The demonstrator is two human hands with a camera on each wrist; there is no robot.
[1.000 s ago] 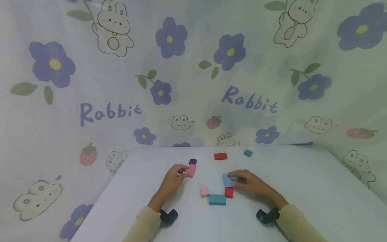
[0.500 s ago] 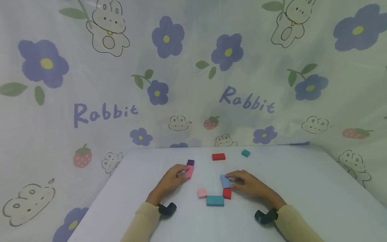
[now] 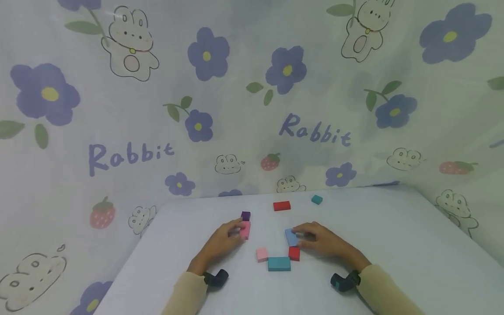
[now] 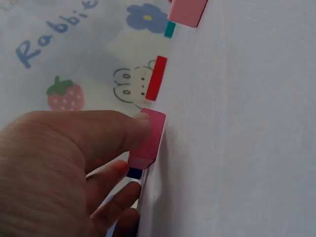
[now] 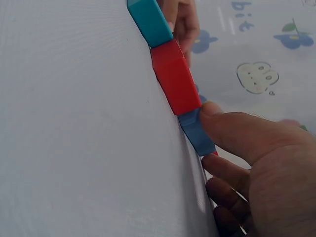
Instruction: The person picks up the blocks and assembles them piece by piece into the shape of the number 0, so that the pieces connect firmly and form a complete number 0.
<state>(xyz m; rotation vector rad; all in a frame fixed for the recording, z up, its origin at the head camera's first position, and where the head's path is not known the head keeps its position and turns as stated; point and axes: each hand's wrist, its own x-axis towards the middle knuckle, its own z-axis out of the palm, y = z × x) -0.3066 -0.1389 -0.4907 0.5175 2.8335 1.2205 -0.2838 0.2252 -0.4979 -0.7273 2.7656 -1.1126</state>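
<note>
In the head view, my left hand [image 3: 225, 239] pinches a bright pink block [image 3: 245, 230] between thumb and fingers, and a small dark purple block [image 3: 246, 215] adjoins its far end. The left wrist view shows my thumb along the side of the same pink block [image 4: 150, 140]. My right hand [image 3: 320, 240] holds a light blue block [image 3: 291, 237] by its two ends. Against the near end of the blue block sits a red cube [image 3: 294, 253]. A teal block [image 3: 279, 264] lies crosswise at the front, between that cube and a pale pink cube [image 3: 261, 254].
Farther back on the white table [image 3: 354, 214] lie a long red block [image 3: 281, 205] and a small teal block [image 3: 316, 199]. Behind the table hangs a curtain [image 3: 236, 96] printed with flowers and rabbits. A black wrist device [image 3: 344, 282] sits at the right sleeve.
The head view has shifted and tilted slightly, so the scene sits a little farther left and mostly lower. Both hands stay at their blocks, and the block layout looks nearly the same.
</note>
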